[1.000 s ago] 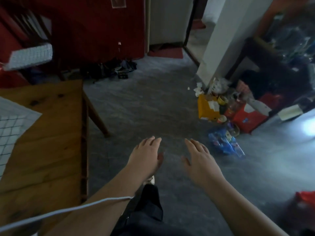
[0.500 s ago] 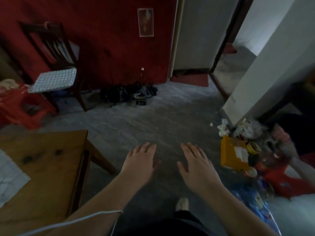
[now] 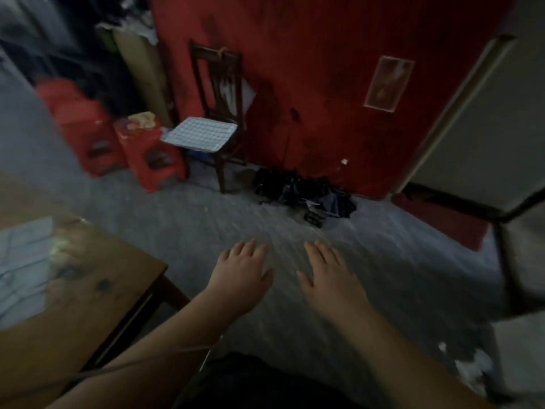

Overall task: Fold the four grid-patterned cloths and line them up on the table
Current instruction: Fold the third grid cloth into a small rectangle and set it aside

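The fingers [image 3: 253, 251] of the left hand [image 3: 240, 278] and the right hand [image 3: 328, 283] were straight and close together, holding nothing, palms down above the floor [image 3: 383, 261]. 1 grid-patterned cloth [image 3: 200, 134] lay flat on the chair [image 3: 219, 81] seat. A 2nd cloth [image 3: 23, 267], blurred, seemed to lie on the desk [image 3: 100, 293].

Dark wooden chair [image 3: 218, 78] against red wall [image 3: 324, 69]. Red plastic stool [image 3: 150, 160] just left of it, second red stool [image 3: 85, 128] beyond. Dark heap [image 3: 298, 187] at wall base, blurred. Framed picture [image 3: 388, 83] on wall. Red mat [image 3: 442, 219] on grey floor [image 3: 206, 219].
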A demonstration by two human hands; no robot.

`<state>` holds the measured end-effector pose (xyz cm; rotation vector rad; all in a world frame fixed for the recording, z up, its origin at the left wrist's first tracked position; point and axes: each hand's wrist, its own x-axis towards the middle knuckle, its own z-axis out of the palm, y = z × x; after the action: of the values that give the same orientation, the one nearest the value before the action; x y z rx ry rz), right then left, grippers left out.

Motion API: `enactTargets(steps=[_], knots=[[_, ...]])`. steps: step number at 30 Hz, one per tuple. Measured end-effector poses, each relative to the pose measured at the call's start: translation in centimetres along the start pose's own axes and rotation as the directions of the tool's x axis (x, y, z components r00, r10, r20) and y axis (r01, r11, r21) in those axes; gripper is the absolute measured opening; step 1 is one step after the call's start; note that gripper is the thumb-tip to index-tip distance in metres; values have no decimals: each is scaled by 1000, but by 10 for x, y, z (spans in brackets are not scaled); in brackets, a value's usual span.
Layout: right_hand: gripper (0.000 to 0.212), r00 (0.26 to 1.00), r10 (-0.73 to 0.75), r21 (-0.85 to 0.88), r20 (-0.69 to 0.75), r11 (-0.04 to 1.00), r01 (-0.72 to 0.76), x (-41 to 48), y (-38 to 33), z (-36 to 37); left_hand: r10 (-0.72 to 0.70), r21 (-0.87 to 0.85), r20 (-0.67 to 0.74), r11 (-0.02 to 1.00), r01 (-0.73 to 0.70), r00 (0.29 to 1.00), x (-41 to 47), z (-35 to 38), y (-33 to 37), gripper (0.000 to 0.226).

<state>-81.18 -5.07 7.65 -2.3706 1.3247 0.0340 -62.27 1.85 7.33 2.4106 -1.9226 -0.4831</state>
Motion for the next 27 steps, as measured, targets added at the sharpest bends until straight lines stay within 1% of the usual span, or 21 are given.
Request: enactTargets(steps=[4,9,12,15,18,20,24,27], knots=[[68,987,-157,2,43,988,157,87,-15,-16,-170,-67,-21,983,168,985,49,-14,-26,65],[69,956,-280,-38,88,958,284,209,-50,-17,-335,-141,-48,935,326,941,123,-27,-88,65],[68,934,-344,-53,98,935,350,285,-83,-21,-398,-162,-46,908,386,916,170,-44,-138,65],[68,905,-408,-85,124,904,419,356,-127,-31,-427,-169,-20,893,417,904,210,-69,-186,65],[70,859,-491,-126,141,852,508,418,-172,-36,-477,-160,-40,871,465,878,241,-92,-231,65],[69,828,-534,-124,170,822,555,451,-198,-35,-544,-176,-51,830,529,837,256,-104,-257,65],[69,759,-603,-95,245,764,638,515,-241,-28,-686,-260,-27,707,658,727,280,-119,-305,66],[69,681,-657,-69,323,701,709,566,-278,-15,-777,-298,-13,604,739,629,295,-121,-340,66]])
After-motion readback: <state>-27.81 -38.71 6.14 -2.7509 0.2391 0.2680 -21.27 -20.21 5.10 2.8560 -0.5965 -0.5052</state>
